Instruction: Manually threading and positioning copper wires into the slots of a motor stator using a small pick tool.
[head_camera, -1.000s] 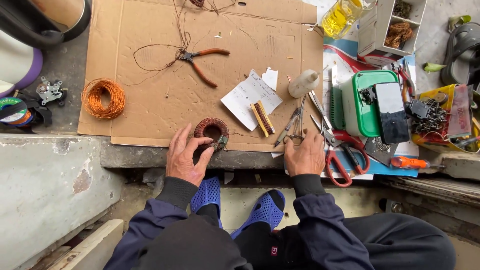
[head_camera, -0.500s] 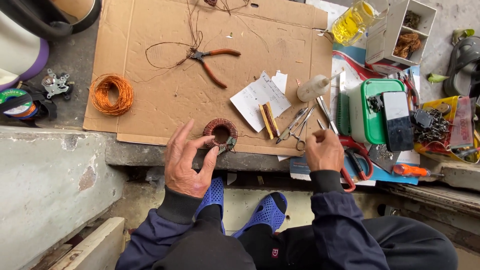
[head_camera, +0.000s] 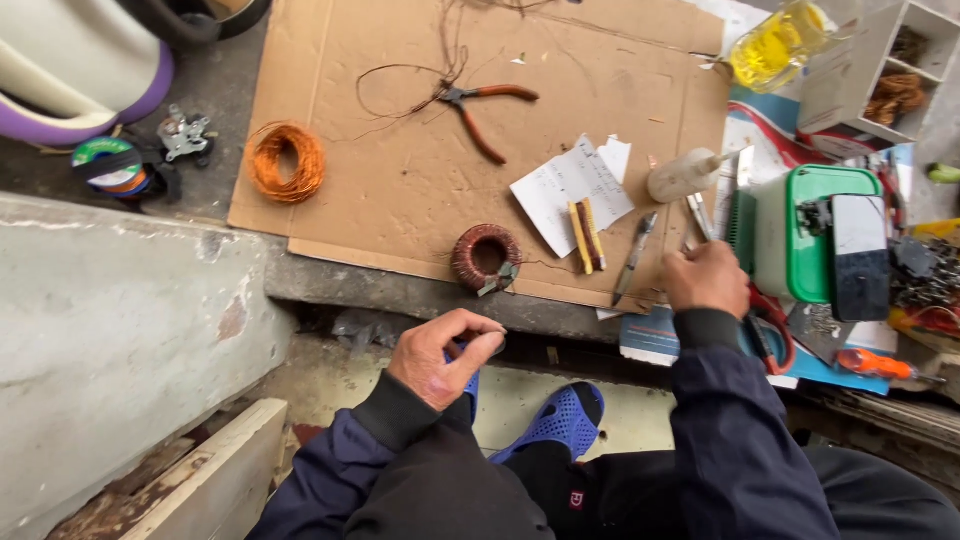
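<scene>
The left hand (head_camera: 440, 362) is pinched shut on nothing seen, below the copper wire coil (head_camera: 486, 257). The right hand (head_camera: 706, 278) is curled at the tools right of centre; what it grips cannot be told.

Soft, even daylight, with no hard shadows on the cardboard sheet (head_camera: 400, 170); focus is sharp there, while straight edges bow outward beyond it, toward the corners
</scene>
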